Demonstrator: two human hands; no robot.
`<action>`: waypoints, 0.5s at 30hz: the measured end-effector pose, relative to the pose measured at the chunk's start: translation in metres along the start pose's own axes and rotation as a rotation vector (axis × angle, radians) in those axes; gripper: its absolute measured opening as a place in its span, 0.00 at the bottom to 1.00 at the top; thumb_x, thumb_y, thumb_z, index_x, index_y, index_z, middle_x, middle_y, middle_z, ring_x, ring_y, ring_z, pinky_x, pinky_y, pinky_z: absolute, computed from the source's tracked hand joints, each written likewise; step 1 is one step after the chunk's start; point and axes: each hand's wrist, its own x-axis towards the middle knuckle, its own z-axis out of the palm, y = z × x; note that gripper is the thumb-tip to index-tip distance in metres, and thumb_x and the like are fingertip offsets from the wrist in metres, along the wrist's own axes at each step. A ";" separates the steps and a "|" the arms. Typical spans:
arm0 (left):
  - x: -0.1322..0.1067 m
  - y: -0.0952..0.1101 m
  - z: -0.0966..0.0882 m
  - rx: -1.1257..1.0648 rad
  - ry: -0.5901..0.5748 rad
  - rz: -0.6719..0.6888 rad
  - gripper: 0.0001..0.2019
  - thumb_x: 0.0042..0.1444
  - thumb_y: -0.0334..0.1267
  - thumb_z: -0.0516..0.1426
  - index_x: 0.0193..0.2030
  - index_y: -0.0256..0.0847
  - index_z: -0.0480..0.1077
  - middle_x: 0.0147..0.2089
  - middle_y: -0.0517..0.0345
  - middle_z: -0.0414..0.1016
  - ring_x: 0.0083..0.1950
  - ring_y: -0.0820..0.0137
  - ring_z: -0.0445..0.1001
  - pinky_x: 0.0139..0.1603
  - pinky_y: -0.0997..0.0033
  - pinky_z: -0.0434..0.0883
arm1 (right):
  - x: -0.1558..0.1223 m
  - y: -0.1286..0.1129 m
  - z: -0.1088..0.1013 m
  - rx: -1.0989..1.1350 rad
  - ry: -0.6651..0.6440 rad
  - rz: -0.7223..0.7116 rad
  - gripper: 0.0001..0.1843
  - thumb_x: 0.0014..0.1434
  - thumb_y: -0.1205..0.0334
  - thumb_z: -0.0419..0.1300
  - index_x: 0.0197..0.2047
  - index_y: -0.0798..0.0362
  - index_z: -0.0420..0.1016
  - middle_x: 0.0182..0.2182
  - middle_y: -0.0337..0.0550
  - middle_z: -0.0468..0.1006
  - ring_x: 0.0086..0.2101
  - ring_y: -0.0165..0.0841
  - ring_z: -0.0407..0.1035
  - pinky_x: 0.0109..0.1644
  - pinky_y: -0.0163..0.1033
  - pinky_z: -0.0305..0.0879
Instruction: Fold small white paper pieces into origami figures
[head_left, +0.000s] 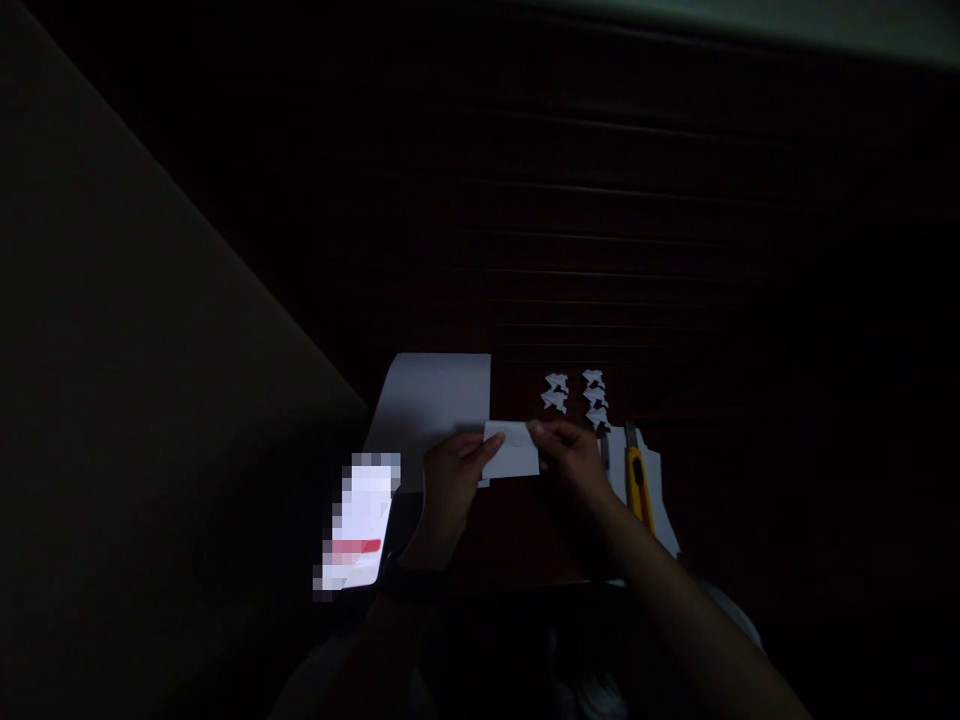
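Note:
Between my two hands is a small rectangular piece of white paper (513, 457), held up over the dark table. My left hand (453, 487) pinches its left edge, thumb on the face towards me. At the upper right corner, my right hand (574, 455) grips the paper between thumb and fingers. The fingers behind the paper are hidden. Beyond my right hand lie several small folded white paper figures (596, 397) in two columns. A large white sheet (442, 385) lies behind my left hand.
A yellow utility knife (637, 480) rests on white paper (658, 500) at the right, under my right forearm's far side. A lit phone screen (364, 520), partly pixelated, stands left of my left wrist. A pale wall (150, 400) slopes along the left. The room is very dark.

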 end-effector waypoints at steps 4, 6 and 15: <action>0.001 -0.004 0.001 0.034 -0.014 0.018 0.14 0.41 0.44 0.64 0.30 0.36 0.75 0.30 0.51 0.79 0.31 0.64 0.77 0.31 0.69 0.71 | 0.000 0.001 -0.001 0.087 0.047 0.074 0.19 0.49 0.47 0.62 0.21 0.55 0.69 0.14 0.33 0.61 0.15 0.22 0.50 0.17 0.31 0.42; 0.002 -0.006 0.002 0.084 -0.013 0.038 0.13 0.40 0.44 0.64 0.28 0.36 0.74 0.29 0.52 0.78 0.30 0.65 0.76 0.30 0.70 0.70 | 0.001 0.001 -0.002 0.140 0.065 0.159 0.19 0.48 0.47 0.62 0.22 0.55 0.69 0.13 0.32 0.60 0.14 0.21 0.47 0.16 0.31 0.40; 0.000 -0.003 0.005 0.129 -0.034 0.067 0.13 0.40 0.44 0.64 0.29 0.37 0.73 0.27 0.53 0.77 0.30 0.65 0.75 0.27 0.72 0.68 | 0.007 0.007 -0.004 0.098 0.170 0.141 0.17 0.41 0.50 0.67 0.20 0.57 0.72 0.15 0.37 0.67 0.16 0.25 0.57 0.19 0.32 0.50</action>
